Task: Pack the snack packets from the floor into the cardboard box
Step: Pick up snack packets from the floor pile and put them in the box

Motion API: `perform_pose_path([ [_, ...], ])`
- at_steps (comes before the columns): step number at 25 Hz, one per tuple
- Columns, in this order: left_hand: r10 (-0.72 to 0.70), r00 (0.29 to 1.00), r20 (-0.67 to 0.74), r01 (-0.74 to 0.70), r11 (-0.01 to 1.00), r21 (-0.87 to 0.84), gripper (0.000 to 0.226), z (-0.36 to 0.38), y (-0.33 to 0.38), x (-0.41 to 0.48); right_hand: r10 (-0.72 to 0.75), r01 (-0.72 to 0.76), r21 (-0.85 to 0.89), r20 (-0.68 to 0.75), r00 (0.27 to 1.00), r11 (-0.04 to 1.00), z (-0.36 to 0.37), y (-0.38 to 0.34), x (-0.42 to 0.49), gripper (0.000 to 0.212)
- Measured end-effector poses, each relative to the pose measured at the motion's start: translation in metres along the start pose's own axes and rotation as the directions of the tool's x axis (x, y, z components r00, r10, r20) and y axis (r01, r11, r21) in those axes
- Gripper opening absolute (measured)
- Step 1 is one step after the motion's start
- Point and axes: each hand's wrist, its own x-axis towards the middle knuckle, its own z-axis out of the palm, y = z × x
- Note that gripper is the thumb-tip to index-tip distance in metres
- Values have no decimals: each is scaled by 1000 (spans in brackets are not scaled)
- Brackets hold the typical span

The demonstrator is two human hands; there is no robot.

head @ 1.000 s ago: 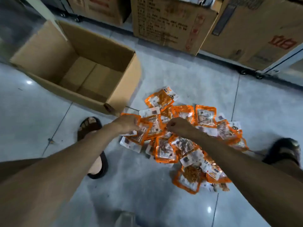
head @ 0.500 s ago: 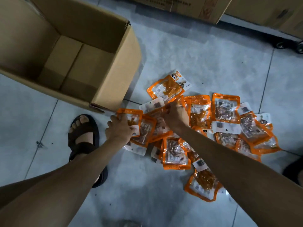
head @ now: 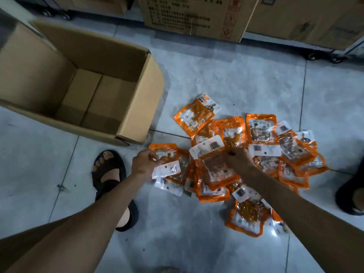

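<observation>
Standing open on the floor (head: 226, 79) at the far left, the cardboard box (head: 102, 95) showed only its bare bottom flaps, so by my reckoning the packing had hardly begun. The whole heap of snack packets (head: 262, 146) lay just right of the box's near corner, none inside it. Set against the picture a moment before, the view had pulled back, taking in more of the printed cartons (head: 197, 14) along the far wall. The left hand (head: 144, 163) had its fingers clamped on the orange packet (head: 167, 160) at the heap's left edge, much as earlier. The right hand (head: 239, 160) was now closed on a middle packet (head: 214, 164), its white header tilted up.
</observation>
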Motion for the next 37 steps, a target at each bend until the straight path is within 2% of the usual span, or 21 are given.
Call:
perform_pose_path([
  [4, 104, 983, 151, -87, 990, -110, 31, -22, -2, -9, 43, -42, 37, -10, 999, 998, 4, 12, 1, 18],
  [8, 127, 970, 208, -137, 990, 36, 29, -13, 2, -12, 37, -35, 133, -15, 999, 991, 8, 17, -4, 25],
  [9, 120, 973, 199, -141, 985, 96, 34, -4, 3, -12, 44, -44, 185, 4, 999, 982, 9, 20, -4, 27],
  [11, 94, 987, 129, -113, 983, 143, 59, 16, 3, -13, 46, -58, 252, 51, 998, 966, 12, 27, -1, 31],
  [13, 43, 999, 11, -44, 990, 131, 76, 30, 5, -16, 23, -33, 189, 55, 998, 981, 15, 34, 0, 27],
  [15, -1, 1000, -25, 6, 976, 218, 81, 41, 6, -16, 4, -5, 52, 9, 1000, 999, 20, 36, 0, 27],
  [19, -61, 998, 11, 56, 969, 242, 78, 55, 10, -17, -8, 1, -74, -92, 996, 997, 33, 36, -1, 46],
  [22, -33, 999, 17, 28, 978, 206, 73, 57, 10, -18, -18, 8, -66, -148, 989, 998, 38, 35, -3, 43],
  [25, -33, 998, 58, 25, 990, 136, 56, 47, 7, -20, -12, 6, -41, -138, 990, 999, 39, 34, -3, 40],
  [28, 22, 996, 84, -36, 986, 165, 60, 22, 12, -22, -1, 0, -12, -106, 994, 1000, 33, 28, -11, 44],
  [31, 110, 984, 140, -124, 987, 97, 65, -6, 29, -30, -91, 90, -20, -116, 989, 996, 21, 13, -30, 54],
  [34, 224, 951, 211, -197, 970, -142, 68, -32, 65, -46, -267, 262, -52, -119, 956, 964, -2, -22, -54, 73],
  [35, 277, 942, 190, -234, 947, -221, 68, -43, 77, -57, -339, 334, -63, -132, 931, 941, -12, -36, -67, 69],
  [37, 385, 911, 149, -334, 899, -285, 74, -62, 106, -76, -471, 458, -120, -125, 873, 881, -27, -70, -88, 44],
])
